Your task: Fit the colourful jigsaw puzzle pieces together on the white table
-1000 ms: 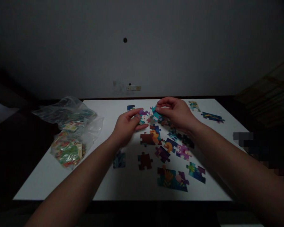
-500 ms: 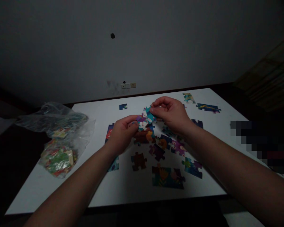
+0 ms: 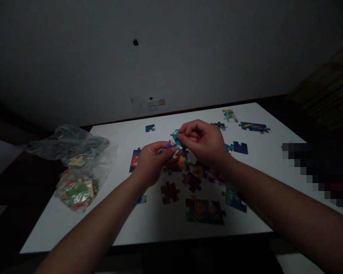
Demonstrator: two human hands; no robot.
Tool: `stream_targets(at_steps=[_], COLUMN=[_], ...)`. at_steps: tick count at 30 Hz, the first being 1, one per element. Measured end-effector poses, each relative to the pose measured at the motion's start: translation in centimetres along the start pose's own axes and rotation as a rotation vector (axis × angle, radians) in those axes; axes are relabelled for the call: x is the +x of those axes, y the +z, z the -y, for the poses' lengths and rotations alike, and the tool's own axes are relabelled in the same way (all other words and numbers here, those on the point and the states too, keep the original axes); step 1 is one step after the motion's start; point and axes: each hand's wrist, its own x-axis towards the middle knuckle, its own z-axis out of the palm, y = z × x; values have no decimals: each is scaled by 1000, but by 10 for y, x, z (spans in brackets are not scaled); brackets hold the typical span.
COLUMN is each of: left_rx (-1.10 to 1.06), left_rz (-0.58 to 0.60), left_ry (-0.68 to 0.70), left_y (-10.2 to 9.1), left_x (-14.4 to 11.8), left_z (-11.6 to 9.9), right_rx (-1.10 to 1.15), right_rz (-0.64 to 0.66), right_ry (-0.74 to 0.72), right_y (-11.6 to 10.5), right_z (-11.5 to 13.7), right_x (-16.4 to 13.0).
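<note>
Both hands [image 3: 180, 152] seemingly lifted the puzzle pieces [image 3: 175, 142] slightly.

Matt white table [image 3: 160, 224], crinkled glossy clear plastic bag [image 3: 77, 160], printed cardboard puzzle pieces [image 3: 204, 211]

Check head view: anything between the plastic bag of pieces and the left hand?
Head view: only bare white table between the plastic bag and left hand; one blue-red puzzle piece lies by the hand.

teal puzzle piece [image 3: 177, 137] | tilted, held above table | touching purple-white puzzle piece [image 3: 169, 147] | edges meeting
</note>
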Motion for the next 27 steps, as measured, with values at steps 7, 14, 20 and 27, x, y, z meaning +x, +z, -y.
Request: stream_targets(at_steps=[7,14,20,27], left_rx=[-18,-40,-70,-259], left_rz=[49,16,11,27], left_ry=[-9,10,-19,6], left_y=[2,2,0,1], left_x=[2,3,3,3], left_z=[1,1,-1,-6], right_rx=[-31,-207,-214,-158], right_rz=[53,51,108,143], right_ry=[100,21,24,-5], right_y=[-2,-11,-15,-17], right_z=[-3,3,3,-5], right_x=[-1,-1,1,6])
